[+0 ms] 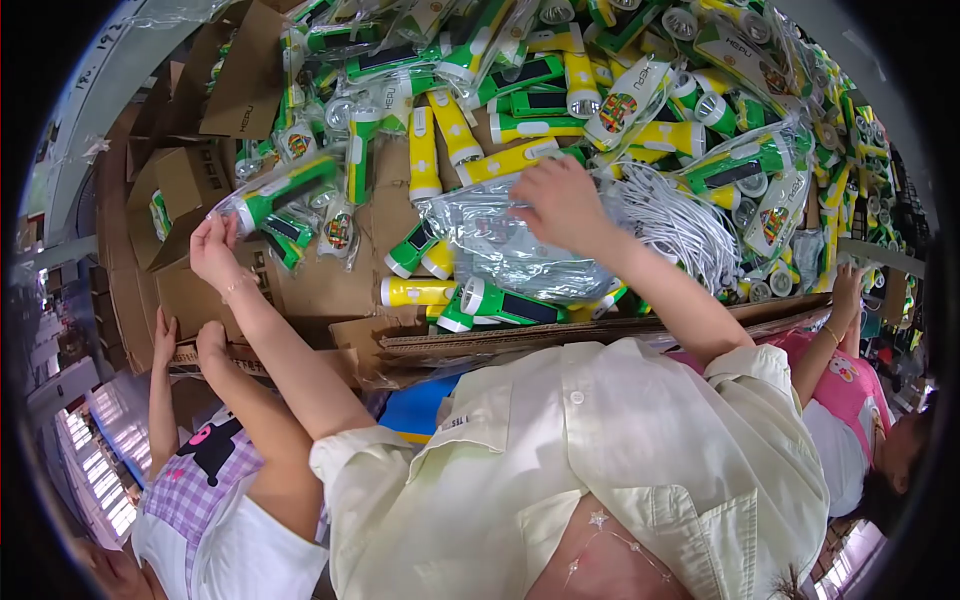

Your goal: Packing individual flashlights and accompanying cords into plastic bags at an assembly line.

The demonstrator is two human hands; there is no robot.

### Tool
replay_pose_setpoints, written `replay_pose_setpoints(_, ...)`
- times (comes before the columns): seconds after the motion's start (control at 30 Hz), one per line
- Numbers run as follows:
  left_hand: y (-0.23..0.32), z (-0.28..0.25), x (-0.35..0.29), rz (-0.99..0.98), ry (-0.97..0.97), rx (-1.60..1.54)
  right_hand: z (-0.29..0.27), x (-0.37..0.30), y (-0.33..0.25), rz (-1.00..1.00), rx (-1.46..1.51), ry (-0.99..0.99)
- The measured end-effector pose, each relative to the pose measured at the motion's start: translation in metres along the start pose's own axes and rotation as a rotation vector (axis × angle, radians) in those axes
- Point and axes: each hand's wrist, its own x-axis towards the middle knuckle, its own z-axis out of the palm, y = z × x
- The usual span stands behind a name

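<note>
My left hand (217,250) pinches the end of a clear plastic bag that holds a green and white flashlight (285,192), raised over the left side of the cardboard. The flashlight is slightly blurred. Over a stack of clear plastic bags (490,245) in the middle is my right hand (562,205), its fingers curled inward. Whatever its fingertips grip, if anything, is hidden. Just beyond that hand lies a yellow flashlight (508,161). To its right rests a bundle of white cables (680,220).
Many green and yellow flashlights, some bagged, pile up at the far side and right. Opened cardboard boxes (180,205) stand at the left. A cardboard edge (600,325) runs along the near side. One co-worker's hands (165,337) are at lower left; another co-worker's arm (835,315) reaches in at right.
</note>
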Motion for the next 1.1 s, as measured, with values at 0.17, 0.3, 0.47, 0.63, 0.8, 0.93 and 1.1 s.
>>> replay_pose_setpoints(0.17,-0.019,0.032,0.004,0.204,0.173,0.219,0.023,-0.037,0.000,0.153,-0.306,-0.137)
replay_pose_setpoints(0.3,-0.005,0.129,-0.115,0.291,-0.542,0.483,0.026,-0.030,0.003,0.274,-0.212,0.166)
replay_pose_setpoints(0.47,-0.075,0.182,-0.220,0.738,-1.066,0.680,0.029,-0.017,0.008,0.222,-0.174,-0.027)
replay_pose_setpoints(0.63,-0.077,0.178,-0.229,0.682,-1.031,0.707,0.034,-0.027,0.007,0.139,-0.197,0.037)
replay_pose_setpoints(0.8,-0.049,0.161,-0.244,0.547,-0.937,0.531,0.023,-0.029,0.004,-0.006,0.020,0.183)
replay_pose_setpoints(0.93,0.006,0.151,-0.259,0.488,-1.028,0.520,-0.027,-0.032,-0.020,-0.070,0.217,0.240)
replay_pose_setpoints(1.1,0.033,0.147,-0.285,0.388,-0.989,0.493,-0.075,-0.046,-0.028,-0.131,0.163,0.179)
